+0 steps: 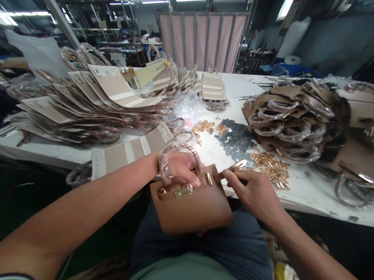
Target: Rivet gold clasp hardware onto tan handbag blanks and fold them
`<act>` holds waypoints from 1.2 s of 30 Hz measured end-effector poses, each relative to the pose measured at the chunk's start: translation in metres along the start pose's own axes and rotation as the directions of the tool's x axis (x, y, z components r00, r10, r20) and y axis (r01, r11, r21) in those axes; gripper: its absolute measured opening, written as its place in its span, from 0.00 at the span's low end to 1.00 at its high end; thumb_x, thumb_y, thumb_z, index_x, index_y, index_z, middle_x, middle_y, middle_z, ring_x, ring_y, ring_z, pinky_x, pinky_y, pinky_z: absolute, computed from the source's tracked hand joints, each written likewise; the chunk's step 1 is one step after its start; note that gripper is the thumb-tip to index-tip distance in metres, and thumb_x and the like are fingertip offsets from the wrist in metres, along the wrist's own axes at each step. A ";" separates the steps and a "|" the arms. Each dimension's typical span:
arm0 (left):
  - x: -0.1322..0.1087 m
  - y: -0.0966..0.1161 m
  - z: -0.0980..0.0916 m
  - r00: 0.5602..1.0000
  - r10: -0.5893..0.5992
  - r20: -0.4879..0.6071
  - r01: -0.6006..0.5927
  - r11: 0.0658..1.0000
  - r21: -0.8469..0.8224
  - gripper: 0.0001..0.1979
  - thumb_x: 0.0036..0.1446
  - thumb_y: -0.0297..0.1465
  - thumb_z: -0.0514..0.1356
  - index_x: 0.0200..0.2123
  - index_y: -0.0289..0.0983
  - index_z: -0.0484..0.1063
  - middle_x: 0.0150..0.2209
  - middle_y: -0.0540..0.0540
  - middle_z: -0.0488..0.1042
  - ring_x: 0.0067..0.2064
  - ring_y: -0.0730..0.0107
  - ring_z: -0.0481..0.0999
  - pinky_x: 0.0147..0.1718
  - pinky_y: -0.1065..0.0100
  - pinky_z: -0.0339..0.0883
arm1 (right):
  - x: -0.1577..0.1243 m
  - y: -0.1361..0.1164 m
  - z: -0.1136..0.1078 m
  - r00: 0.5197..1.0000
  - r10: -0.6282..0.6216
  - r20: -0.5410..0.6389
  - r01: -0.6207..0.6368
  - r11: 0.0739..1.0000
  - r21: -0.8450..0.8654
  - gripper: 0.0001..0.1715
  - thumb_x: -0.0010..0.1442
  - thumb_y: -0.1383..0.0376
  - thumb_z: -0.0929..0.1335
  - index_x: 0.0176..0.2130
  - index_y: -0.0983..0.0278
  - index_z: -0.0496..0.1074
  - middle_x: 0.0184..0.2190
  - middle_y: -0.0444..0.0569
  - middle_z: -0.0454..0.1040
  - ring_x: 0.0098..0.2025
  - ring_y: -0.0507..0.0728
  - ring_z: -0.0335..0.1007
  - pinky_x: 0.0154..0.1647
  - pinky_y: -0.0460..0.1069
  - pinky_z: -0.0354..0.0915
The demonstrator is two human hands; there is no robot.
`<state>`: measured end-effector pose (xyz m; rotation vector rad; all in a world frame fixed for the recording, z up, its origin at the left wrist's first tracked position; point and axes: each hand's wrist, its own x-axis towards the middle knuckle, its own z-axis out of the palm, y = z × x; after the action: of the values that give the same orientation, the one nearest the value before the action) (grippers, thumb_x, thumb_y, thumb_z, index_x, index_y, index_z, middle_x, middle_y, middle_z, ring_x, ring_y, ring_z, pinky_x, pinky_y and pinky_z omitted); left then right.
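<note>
A brown bag panel (194,211) rests on my lap against the table edge, with gold hardware along its upper part. Its plastic-wrapped handle (165,160) loops up over my left hand (182,167), whose fingers are closed on the panel's top edge. A gold turn-lock piece (209,179) sits on the panel, right of those fingers. At the panel's upper right corner, my right hand (251,190) pinches a narrow strap. A shiny metal end piece (239,164) shows just above that thumb; whether it belongs to the strap I cannot tell.
Stacked beige-lined bag panels (79,105) fill the table's left. Brown panels with wrapped handles (289,118) are heaped at right. Between them lie gold fittings (270,168), dark grey small pieces (235,139) and clear plastic (189,108). A pink-panelled rack (201,42) stands behind.
</note>
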<state>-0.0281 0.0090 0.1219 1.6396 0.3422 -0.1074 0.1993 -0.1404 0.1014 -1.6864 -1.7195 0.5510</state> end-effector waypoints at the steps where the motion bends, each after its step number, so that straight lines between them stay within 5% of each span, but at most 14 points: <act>1: 0.003 0.001 -0.003 0.999 -0.004 0.035 0.005 1.000 -0.027 0.13 0.50 0.38 0.74 0.37 0.36 0.83 0.37 0.45 0.84 0.40 0.59 0.81 0.43 0.64 0.75 | 0.000 0.000 -0.001 1.000 0.003 -0.010 -0.002 1.000 0.016 0.32 0.70 0.46 0.64 0.25 0.63 0.77 0.23 0.47 0.77 0.27 0.55 0.71 0.30 0.48 0.60; 6: 0.009 0.000 -0.007 0.990 -0.067 0.127 0.082 0.989 -0.120 0.16 0.48 0.38 0.77 0.39 0.36 0.85 0.38 0.46 0.85 0.40 0.60 0.82 0.44 0.66 0.76 | -0.005 0.006 0.007 0.996 0.092 -0.022 -0.088 0.989 0.123 0.35 0.67 0.40 0.65 0.24 0.63 0.77 0.21 0.48 0.75 0.27 0.57 0.71 0.29 0.49 0.60; 13: 0.006 -0.015 -0.006 0.978 -0.182 0.097 0.204 0.927 -0.315 0.16 0.47 0.36 0.77 0.40 0.36 0.85 0.38 0.44 0.85 0.39 0.58 0.84 0.42 0.64 0.78 | -0.009 0.007 0.028 0.960 0.210 0.183 -0.272 0.853 0.445 0.39 0.64 0.35 0.65 0.21 0.62 0.69 0.15 0.45 0.67 0.20 0.54 0.63 0.24 0.49 0.57; 19: -0.025 -0.057 -0.017 0.922 -0.272 -0.274 0.050 0.789 -0.613 0.36 0.57 0.58 0.64 0.51 0.30 0.80 0.45 0.34 0.84 0.44 0.51 0.84 0.44 0.57 0.79 | -0.009 0.030 0.028 0.953 0.295 0.066 -0.293 0.851 0.437 0.40 0.67 0.40 0.65 0.15 0.61 0.67 0.14 0.47 0.68 0.22 0.55 0.66 0.29 0.51 0.61; 21: -0.037 -0.067 -0.007 0.888 -0.230 -0.398 -0.066 0.793 -0.605 0.43 0.57 0.64 0.60 0.57 0.31 0.76 0.50 0.32 0.83 0.48 0.49 0.83 0.44 0.57 0.79 | -0.008 0.041 0.029 0.940 0.339 0.031 -0.316 0.836 0.448 0.41 0.68 0.40 0.66 0.14 0.60 0.67 0.13 0.47 0.67 0.22 0.56 0.66 0.29 0.51 0.61; 23: -0.043 -0.072 0.012 0.859 -0.125 -0.496 -0.158 0.857 -0.490 0.46 0.53 0.59 0.69 0.66 0.36 0.69 0.58 0.34 0.79 0.55 0.47 0.81 0.47 0.58 0.78 | -0.008 0.051 0.033 0.928 0.372 0.014 -0.331 0.808 0.487 0.40 0.67 0.40 0.67 0.14 0.60 0.68 0.12 0.47 0.66 0.21 0.56 0.65 0.28 0.51 0.60; 25: -0.042 -0.074 0.035 0.791 -0.039 -0.610 -0.190 0.933 -0.305 0.51 0.48 0.45 0.78 0.71 0.42 0.61 0.63 0.38 0.75 0.59 0.47 0.79 0.53 0.56 0.76 | -0.007 0.058 0.038 0.916 0.400 0.016 -0.348 0.776 0.527 0.39 0.66 0.40 0.68 0.15 0.61 0.68 0.12 0.46 0.66 0.20 0.55 0.64 0.26 0.50 0.60; 27: -0.036 -0.076 0.054 0.666 -0.006 -0.746 -0.149 0.979 -0.141 0.50 0.48 0.37 0.78 0.71 0.43 0.61 0.61 0.39 0.76 0.59 0.48 0.79 0.57 0.53 0.74 | -0.006 0.060 0.042 0.907 0.422 0.016 -0.360 0.753 0.551 0.39 0.65 0.40 0.69 0.14 0.61 0.68 0.12 0.46 0.66 0.19 0.55 0.64 0.25 0.50 0.60; 31: -0.022 -0.074 0.075 0.443 0.058 -0.895 -0.131 0.991 -0.001 0.35 0.58 0.41 0.71 0.65 0.40 0.66 0.57 0.40 0.79 0.58 0.49 0.79 0.59 0.52 0.73 | -0.004 0.054 0.044 0.888 0.460 0.018 -0.385 0.719 0.578 0.39 0.64 0.39 0.70 0.14 0.61 0.68 0.11 0.46 0.65 0.18 0.54 0.62 0.22 0.49 0.60; 36: -0.015 -0.074 0.086 0.301 0.067 -0.951 -0.222 0.975 -0.002 0.35 0.67 0.47 0.62 0.71 0.41 0.59 0.69 0.41 0.68 0.72 0.53 0.64 0.69 0.58 0.59 | -0.005 0.052 0.043 0.877 0.478 0.045 -0.395 0.665 0.634 0.36 0.63 0.40 0.70 0.17 0.61 0.69 0.13 0.46 0.67 0.18 0.53 0.61 0.22 0.50 0.60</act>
<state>-0.0514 -0.0734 0.0467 1.4055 1.0880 1.1039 0.2053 -0.1344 0.0341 -1.5639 -0.8528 1.0827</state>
